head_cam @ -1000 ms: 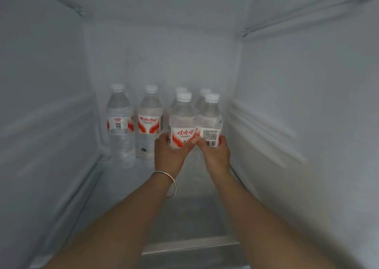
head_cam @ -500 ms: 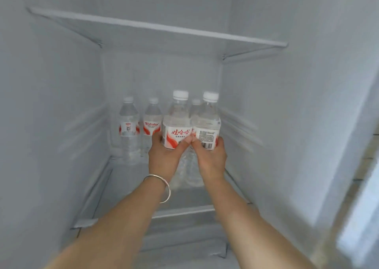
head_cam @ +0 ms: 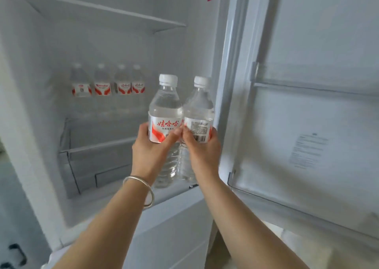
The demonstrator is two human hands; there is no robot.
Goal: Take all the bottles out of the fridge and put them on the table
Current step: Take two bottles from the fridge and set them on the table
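Head view, nearest first: two bare forearms reach up from six o'clock, the left one wearing a thin bracelet (head_cam: 143,188) at the wrist. The left hand (head_cam: 151,151) is wrapped around the left bottle (head_cam: 165,112) at its label band, thumb across the front. The right hand (head_cam: 202,151) is curled the same way around the right bottle (head_cam: 198,114). Both bottles are upright, long axis vertical, white caps pointing to twelve o'clock, sides touching or nearly so, held in the air at the mouth of the fridge (head_cam: 98,211) near the centre of the view.

They look full of water, so I would judge them fairly heavy for one hand each. The clear plastic walls are probably thin and would give under a hard squeeze. If they are cold and damp, they may be slippery. The label band, where the body is straight, seems the surest place to hold.

At three o'clock the open door (head_cam: 307,125) stands wide. Farthest in, at ten o'clock, four more bottles (head_cam: 107,88) stand upright in a row on the back of the shelf (head_cam: 98,145), blurred. No table is in sight.
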